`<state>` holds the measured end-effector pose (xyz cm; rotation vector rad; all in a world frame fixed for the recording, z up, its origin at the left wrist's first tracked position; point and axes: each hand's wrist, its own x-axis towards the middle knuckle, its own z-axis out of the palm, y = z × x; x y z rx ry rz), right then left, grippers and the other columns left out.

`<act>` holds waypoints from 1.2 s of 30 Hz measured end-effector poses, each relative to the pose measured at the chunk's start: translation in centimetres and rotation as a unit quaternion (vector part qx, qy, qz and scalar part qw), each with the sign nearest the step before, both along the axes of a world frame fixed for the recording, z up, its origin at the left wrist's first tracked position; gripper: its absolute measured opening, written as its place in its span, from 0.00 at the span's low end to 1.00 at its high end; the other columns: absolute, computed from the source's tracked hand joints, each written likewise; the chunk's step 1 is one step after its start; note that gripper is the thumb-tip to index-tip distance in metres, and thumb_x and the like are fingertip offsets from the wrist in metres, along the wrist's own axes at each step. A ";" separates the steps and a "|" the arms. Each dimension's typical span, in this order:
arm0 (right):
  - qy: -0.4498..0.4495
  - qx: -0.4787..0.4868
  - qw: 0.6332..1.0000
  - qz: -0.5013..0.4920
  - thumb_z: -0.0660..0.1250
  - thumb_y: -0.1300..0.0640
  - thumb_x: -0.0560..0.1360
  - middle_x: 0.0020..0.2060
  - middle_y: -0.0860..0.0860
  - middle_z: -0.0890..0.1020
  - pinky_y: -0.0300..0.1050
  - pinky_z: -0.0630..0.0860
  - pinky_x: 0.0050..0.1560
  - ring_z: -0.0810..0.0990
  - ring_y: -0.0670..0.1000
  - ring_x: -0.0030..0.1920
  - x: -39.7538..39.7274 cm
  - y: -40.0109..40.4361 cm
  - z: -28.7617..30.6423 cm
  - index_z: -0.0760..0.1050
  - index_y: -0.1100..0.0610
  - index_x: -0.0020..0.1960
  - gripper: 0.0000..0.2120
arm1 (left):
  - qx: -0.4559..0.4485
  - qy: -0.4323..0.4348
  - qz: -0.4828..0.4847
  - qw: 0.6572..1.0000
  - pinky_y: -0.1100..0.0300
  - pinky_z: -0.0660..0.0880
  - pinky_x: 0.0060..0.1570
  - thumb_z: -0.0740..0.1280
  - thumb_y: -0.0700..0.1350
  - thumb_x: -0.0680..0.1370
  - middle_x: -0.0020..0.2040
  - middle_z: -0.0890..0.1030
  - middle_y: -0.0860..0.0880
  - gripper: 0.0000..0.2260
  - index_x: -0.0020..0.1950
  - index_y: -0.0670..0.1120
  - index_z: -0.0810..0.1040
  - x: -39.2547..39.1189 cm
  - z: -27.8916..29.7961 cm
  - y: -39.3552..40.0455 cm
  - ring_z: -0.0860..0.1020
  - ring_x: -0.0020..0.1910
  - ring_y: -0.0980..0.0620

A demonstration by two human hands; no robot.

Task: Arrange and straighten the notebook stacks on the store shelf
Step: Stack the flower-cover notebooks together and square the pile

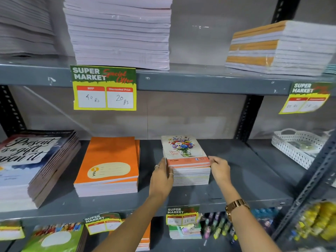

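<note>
A gold watch (236, 205) on the right wrist sits closest. The right hand (220, 171) curls its fingers onto the near right corner of the floral stack (189, 160), pinching the top notebooks. The left hand (161, 179) presses flat, fingers straight, against the stack's left side. The stack stands in the middle of the grey shelf (236, 179). An orange stack (107, 166) lies near on its left, and a white basket (298, 146) sits well apart on the right.

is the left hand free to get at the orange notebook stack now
Probably yes: the left hand presses the left side of the flowered stack, and only bare shelf lies between it and the orange notebook stack.
</note>
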<state>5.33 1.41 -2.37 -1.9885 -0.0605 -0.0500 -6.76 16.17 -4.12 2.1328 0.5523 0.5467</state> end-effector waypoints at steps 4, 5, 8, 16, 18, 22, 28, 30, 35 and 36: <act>-0.021 0.043 0.999 0.022 0.59 0.62 0.79 0.47 0.57 0.85 0.50 0.77 0.54 0.82 0.57 0.50 -0.8 0.0 -1.4 0.82 0.61 0.49 0.12 | -0.046 -0.009 -0.014 0.999 0.51 0.78 0.56 0.59 0.46 0.80 0.62 0.78 0.48 0.20 0.71 0.50 0.62 0.4 -0.2 -0.9 0.77 0.59 0.49; -0.023 0.051 0.998 0.025 0.59 0.62 0.79 0.46 0.56 0.85 0.51 0.78 0.55 0.82 0.57 0.50 -1.0 0.0 -1.7 0.82 0.61 0.50 0.12 | -0.055 -0.012 -0.006 0.998 0.50 0.78 0.56 0.59 0.45 0.80 0.61 0.78 0.47 0.20 0.71 0.50 0.62 0.5 -0.2 -1.2 0.77 0.58 0.49; -0.012 0.093 0.995 0.024 0.60 0.64 0.78 0.44 0.52 0.85 0.51 0.79 0.55 0.82 0.55 0.49 -1.4 0.2 -2.1 0.82 0.58 0.51 0.12 | -0.065 -0.009 0.021 0.998 0.51 0.77 0.56 0.60 0.44 0.79 0.61 0.79 0.47 0.21 0.72 0.48 0.62 0.6 -0.2 -1.4 0.78 0.58 0.48; -0.018 0.115 0.993 0.016 0.58 0.66 0.77 0.44 0.47 0.82 0.47 0.77 0.55 0.79 0.51 0.49 -2.1 0.3 -2.7 0.82 0.55 0.55 0.16 | 0.009 0.043 0.019 0.999 0.51 0.78 0.56 0.64 0.40 0.77 0.61 0.79 0.47 0.25 0.72 0.49 0.61 0.8 -0.4 -0.8 0.79 0.56 0.47; -0.018 0.126 0.992 0.015 0.58 0.67 0.77 0.45 0.47 0.82 0.47 0.77 0.55 0.79 0.50 0.49 -2.2 0.2 -2.9 0.81 0.56 0.56 0.16 | 0.024 0.055 0.018 0.998 0.51 0.78 0.55 0.64 0.40 0.77 0.61 0.79 0.47 0.26 0.73 0.49 0.60 0.8 -0.3 -0.6 0.80 0.56 0.47; -0.027 0.147 0.989 0.017 0.60 0.67 0.77 0.46 0.47 0.82 0.42 0.77 0.51 0.79 0.49 0.49 -2.5 0.1 -3.2 0.80 0.56 0.58 0.15 | 0.036 0.064 0.013 0.997 0.52 0.78 0.55 0.63 0.40 0.77 0.61 0.79 0.48 0.26 0.73 0.49 0.59 0.7 -0.2 -0.4 0.80 0.56 0.47; -0.054 0.150 0.987 0.032 0.61 0.66 0.78 0.50 0.49 0.83 0.34 0.75 0.48 0.79 0.48 0.50 -2.6 -0.1 -3.4 0.78 0.57 0.60 0.14 | 0.034 0.064 0.016 0.997 0.52 0.78 0.55 0.64 0.39 0.77 0.60 0.79 0.47 0.26 0.72 0.51 0.60 0.8 -0.4 -0.3 0.79 0.56 0.47; -0.071 0.120 0.989 0.041 0.62 0.64 0.78 0.48 0.46 0.82 0.33 0.74 0.48 0.80 0.50 0.52 -2.8 -0.1 -3.3 0.78 0.55 0.61 0.14 | 0.027 0.058 0.016 0.998 0.52 0.78 0.55 0.63 0.39 0.77 0.60 0.79 0.48 0.25 0.72 0.50 0.61 0.9 -0.5 -0.4 0.79 0.56 0.48; -0.131 -0.056 0.987 0.074 0.61 0.61 0.78 0.73 0.49 0.66 0.42 0.69 0.63 0.69 0.50 0.68 -2.6 -0.3 -3.2 0.60 0.53 0.74 0.26 | -0.019 0.028 0.016 0.999 0.50 0.76 0.58 0.62 0.36 0.77 0.67 0.73 0.47 0.30 0.75 0.51 0.54 0.8 -0.4 -1.1 0.75 0.61 0.48; -0.161 -0.097 0.978 0.094 0.61 0.61 0.78 0.74 0.47 0.62 0.42 0.70 0.64 0.67 0.49 0.70 -2.5 -0.3 -3.2 0.58 0.52 0.75 0.27 | -0.008 0.021 0.012 1.000 0.50 0.75 0.60 0.62 0.37 0.78 0.71 0.69 0.47 0.29 0.75 0.51 0.54 0.8 -0.4 -1.3 0.74 0.64 0.48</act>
